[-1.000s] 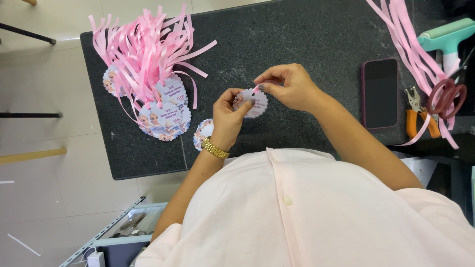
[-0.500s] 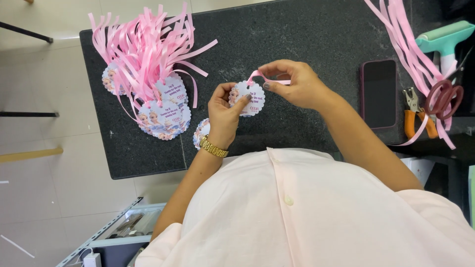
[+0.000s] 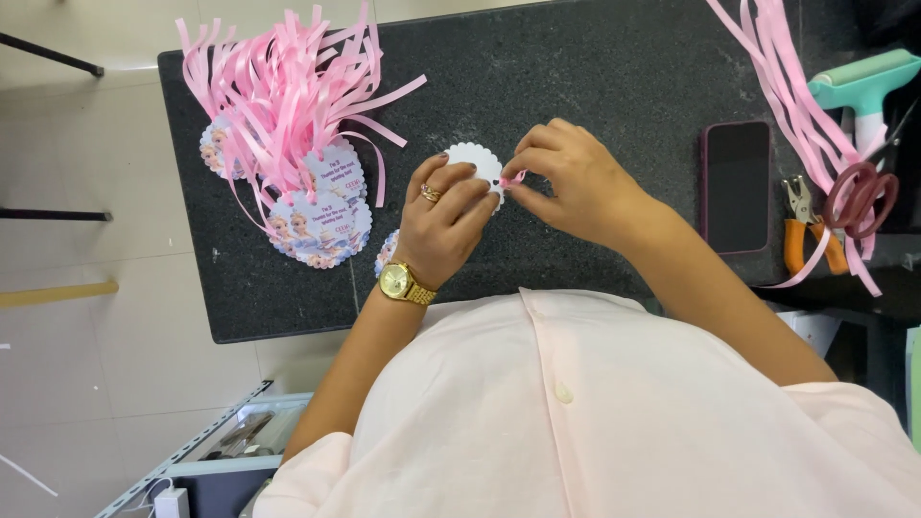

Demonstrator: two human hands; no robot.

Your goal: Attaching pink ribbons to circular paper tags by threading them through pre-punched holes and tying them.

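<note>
You are threading: your left hand [image 3: 443, 225] pinches the round scalloped tag [image 3: 477, 169] above the dark surface [image 3: 595, 77], blank back up, no long axis. Your right hand [image 3: 573, 182] closes on the pink ribbon end [image 3: 511, 178] at the tag's right edge. Judged next: draw the ribbon rightward, keeping the left grip firm.

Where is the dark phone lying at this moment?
In the head view, the phone lies flat on the black table, on the person's right side, between the right hand and the orange pliers.
</note>
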